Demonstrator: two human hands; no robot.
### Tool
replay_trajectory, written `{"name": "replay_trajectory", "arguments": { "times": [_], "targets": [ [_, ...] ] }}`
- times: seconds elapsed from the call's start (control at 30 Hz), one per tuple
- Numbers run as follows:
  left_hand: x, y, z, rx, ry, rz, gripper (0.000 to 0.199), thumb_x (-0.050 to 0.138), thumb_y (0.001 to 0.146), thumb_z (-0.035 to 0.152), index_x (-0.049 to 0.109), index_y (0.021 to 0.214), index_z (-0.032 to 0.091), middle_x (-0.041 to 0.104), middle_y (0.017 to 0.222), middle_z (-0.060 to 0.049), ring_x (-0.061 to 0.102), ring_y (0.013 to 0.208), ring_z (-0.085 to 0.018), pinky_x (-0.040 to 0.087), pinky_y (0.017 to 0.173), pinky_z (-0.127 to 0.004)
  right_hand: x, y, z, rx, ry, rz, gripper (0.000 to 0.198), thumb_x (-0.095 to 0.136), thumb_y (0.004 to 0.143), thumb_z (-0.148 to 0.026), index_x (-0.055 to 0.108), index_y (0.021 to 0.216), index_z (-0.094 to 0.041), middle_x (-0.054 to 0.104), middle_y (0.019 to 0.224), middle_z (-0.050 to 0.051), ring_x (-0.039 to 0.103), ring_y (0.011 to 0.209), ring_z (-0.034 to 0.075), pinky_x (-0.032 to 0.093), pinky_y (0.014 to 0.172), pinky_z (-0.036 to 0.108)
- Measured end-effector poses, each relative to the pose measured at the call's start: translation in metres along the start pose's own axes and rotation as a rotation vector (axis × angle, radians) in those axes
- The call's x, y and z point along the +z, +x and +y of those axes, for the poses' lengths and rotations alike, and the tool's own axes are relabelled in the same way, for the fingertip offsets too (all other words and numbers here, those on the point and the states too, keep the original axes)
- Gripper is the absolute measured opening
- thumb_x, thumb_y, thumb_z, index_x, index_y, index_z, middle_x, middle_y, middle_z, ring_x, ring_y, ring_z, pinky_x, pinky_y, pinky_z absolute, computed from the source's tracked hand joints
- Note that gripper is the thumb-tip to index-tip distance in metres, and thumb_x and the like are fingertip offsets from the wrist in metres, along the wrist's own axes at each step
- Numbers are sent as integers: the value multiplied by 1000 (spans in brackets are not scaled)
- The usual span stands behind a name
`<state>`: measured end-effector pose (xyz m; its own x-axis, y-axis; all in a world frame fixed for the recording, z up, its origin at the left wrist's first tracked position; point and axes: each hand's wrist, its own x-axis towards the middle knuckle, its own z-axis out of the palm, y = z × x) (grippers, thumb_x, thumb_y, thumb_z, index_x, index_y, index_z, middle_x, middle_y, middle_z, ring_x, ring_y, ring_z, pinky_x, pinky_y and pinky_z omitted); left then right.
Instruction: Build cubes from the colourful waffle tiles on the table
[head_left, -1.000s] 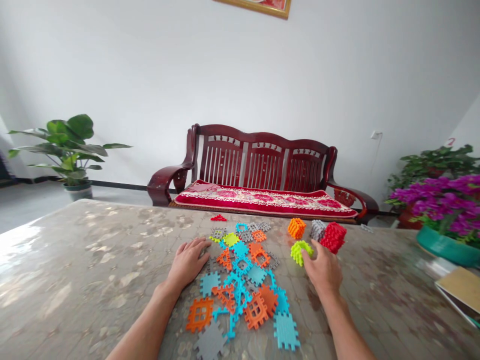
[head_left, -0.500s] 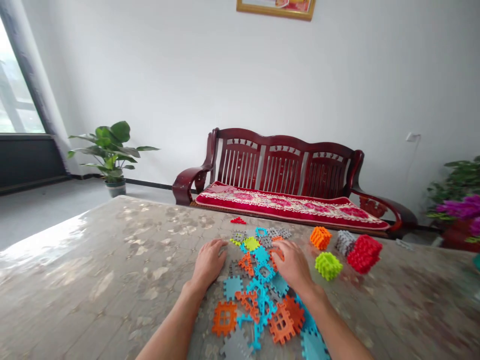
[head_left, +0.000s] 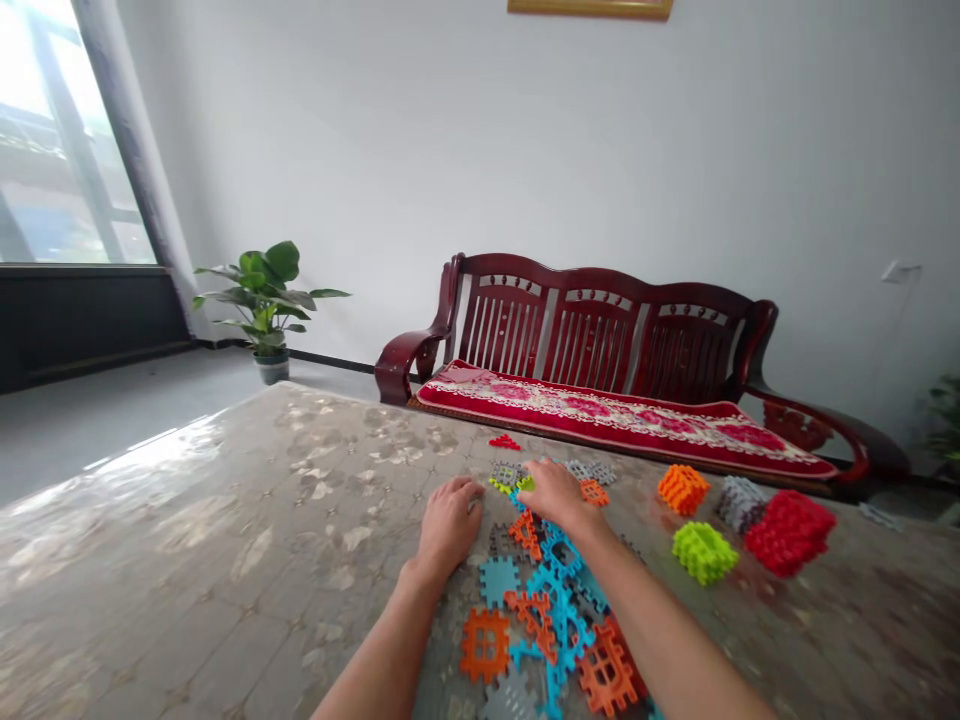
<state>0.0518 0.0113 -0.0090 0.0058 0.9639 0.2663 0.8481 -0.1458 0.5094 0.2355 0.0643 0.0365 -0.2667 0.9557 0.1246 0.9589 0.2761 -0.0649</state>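
My left hand point(head_left: 452, 517) rests on the tabletop just left of the pile, fingers loosely bent and apart, with nothing seen in them. Over the far part of the pile reaches my right hand point(head_left: 553, 492), its thumb and fingers apart around a lime-green toothed piece point(head_left: 526, 483); whether it touches the piece I cannot tell. Interlocking plastic tiles lie between my arms: a teal square point(head_left: 499, 581), an orange window tile point(head_left: 484, 645), another orange window tile point(head_left: 604, 672), an orange triangular frame point(head_left: 534, 620) and a grey tile point(head_left: 510, 697). My right hand and forearm hide some tiles.
Right of the pile stand stacked blocks of tiles: orange point(head_left: 682, 489), grey point(head_left: 741, 502), lime green point(head_left: 703, 552) and red point(head_left: 790, 532). A small red triangular piece point(head_left: 505, 442) lies beyond the pile. A wooden bench point(head_left: 592, 330) stands past the table point(head_left: 300, 540).
My right hand has moved left across the far end of the pile, from the orange piece to the lime-green one. My left hand stays beside the pile. The view has shifted left.
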Motion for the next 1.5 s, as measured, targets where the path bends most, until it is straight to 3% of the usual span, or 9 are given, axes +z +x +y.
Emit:
{"name": "replay_trajectory", "arguments": {
  "times": [0.2,0.4,0.57,0.7,0.87,1.03,1.27,1.5],
  "targets": [
    [-1,0,0,3,2,3,33,50,81,16,71,106,23,67,122,-7,58,118,-21,39,106,-35,-2,-18,16,19,195,206,35,58,74,-18,70,107,-22,61,106,8,62,94,18,47,84,27],
    [-3,-1,1,8,20,-12,32,50,83,17,71,107,22,66,125,-8,58,119,-22,40,106,-36,5,-66,71,85,565,450,23,57,69,-20,70,87,-20,62,100,8,62,97,22,52,88,33],
    [-3,-1,1,17,53,-15,33,49,84,18,71,108,22,66,126,-7,59,118,-22,40,106,-35,29,-104,100,193,719,381,21,59,61,-21,69,79,-21,67,101,8,65,95,24,54,84,36],
    [-1,0,-2,39,70,-7,34,49,83,19,70,109,22,66,125,-7,59,119,-21,41,106,-35,28,-117,98,228,689,383,25,62,64,-28,69,87,-21,69,98,7,65,89,23,52,83,36],
    [3,3,-7,53,91,-5,35,47,84,20,70,111,22,66,126,-7,58,120,-22,41,107,-36,0,-124,103,241,454,645,36,62,74,-41,68,103,-20,69,106,10,61,102,27,46,93,40],
    [6,4,-11,83,101,6,36,46,85,22,70,111,21,66,126,-8,60,117,-23,43,105,-36,-18,-137,136,463,222,778,47,58,79,-50,66,112,-18,68,107,15,58,97,30,43,87,41],
    [7,5,-12,74,122,15,35,46,86,23,70,111,23,66,127,-7,60,117,-22,43,105,-35,-15,-150,163,724,168,680,54,57,78,-51,61,122,-21,68,109,11,57,95,28,42,84,38],
    [7,5,-12,74,121,7,35,46,85,22,70,111,23,66,127,-7,61,117,-21,43,105,-35,-9,-152,164,771,100,619,58,56,77,-50,58,128,-21,68,113,11,58,98,31,40,85,42]
  ]
}}
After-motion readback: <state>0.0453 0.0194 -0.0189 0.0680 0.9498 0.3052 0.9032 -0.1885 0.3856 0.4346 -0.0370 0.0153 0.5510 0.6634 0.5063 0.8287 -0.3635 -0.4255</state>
